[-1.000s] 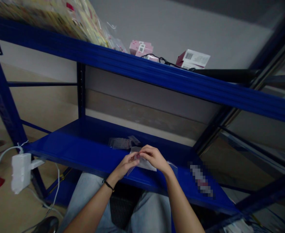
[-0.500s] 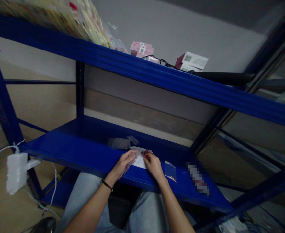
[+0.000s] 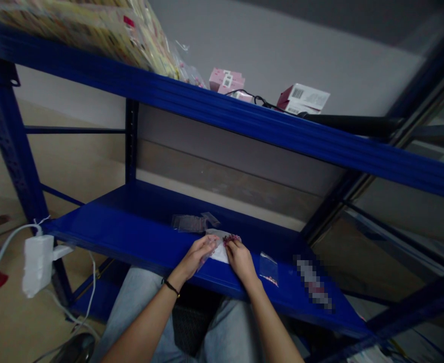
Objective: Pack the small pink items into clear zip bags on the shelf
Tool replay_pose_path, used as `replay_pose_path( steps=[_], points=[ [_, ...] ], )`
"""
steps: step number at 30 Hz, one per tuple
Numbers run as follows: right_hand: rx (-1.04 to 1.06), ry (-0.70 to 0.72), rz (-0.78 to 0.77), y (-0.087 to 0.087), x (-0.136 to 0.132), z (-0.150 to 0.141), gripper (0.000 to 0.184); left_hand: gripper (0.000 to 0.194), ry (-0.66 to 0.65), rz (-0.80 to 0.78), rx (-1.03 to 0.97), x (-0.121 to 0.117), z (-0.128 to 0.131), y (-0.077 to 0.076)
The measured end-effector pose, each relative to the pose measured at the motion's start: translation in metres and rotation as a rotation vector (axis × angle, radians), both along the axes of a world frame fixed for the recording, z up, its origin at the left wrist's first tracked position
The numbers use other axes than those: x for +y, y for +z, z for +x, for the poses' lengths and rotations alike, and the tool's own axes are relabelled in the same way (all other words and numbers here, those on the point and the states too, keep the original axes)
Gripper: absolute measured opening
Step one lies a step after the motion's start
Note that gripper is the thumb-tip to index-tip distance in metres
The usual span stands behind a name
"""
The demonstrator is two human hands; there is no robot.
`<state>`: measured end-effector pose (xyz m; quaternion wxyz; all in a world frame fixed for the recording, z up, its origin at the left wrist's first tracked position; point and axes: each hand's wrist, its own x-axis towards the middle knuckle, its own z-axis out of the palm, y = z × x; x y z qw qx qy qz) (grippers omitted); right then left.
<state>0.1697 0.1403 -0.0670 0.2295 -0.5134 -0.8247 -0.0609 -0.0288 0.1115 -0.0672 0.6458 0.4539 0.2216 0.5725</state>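
Two bare hands worked at front edge of blue steel shelf (image 3: pixel 104 222). Left hand (image 3: pixel 195 257): fingers together, pressed on translucent white packet (image 3: pixel 218 254). Right hand (image 3: pixel 240 262): fingertips together at pink beaded item (image 3: pixel 231 240) on packet's edge; firm clamp not discernible. Packet lay on shelf between hands. Clear plastic bags (image 3: pixel 189 223) lay behind; single clear bag (image 3: pixel 269 268) with pink contents lay right of right hand.
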Motion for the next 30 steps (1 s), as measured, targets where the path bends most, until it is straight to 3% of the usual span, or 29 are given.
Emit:
replay_pose_path(
  steps=[8, 13, 16, 22, 26, 30],
  points=[
    [-0.137, -0.023, -0.014, 0.003, 0.004, -0.003, 0.028, 0.034, -0.013, 0.016, -0.024, -0.001, 0.000, 0.003],
    [-0.030, 0.024, -0.010, 0.004, 0.008, 0.001, 0.026, 0.034, -0.007, -0.002, -0.012, -0.001, 0.000, 0.003],
    [0.200, 0.063, -0.038, 0.017, 0.009, 0.005, 0.027, 0.035, -0.004, 0.002, 0.002, -0.001, -0.001, 0.002],
    [0.660, 0.145, -0.241, 0.060, -0.005, -0.010, 0.032, 0.035, -0.029, 0.024, 0.021, -0.001, -0.001, 0.003],
    [0.565, 0.269, -0.223, 0.082, -0.022, -0.030, 0.031, 0.034, -0.071, 0.053, 0.021, -0.004, -0.001, 0.008],
    [0.555, 0.263, -0.182, 0.085, -0.018, -0.024, 0.033, 0.034, -0.090, 0.051, 0.017, -0.003, -0.002, 0.006]
  ],
)
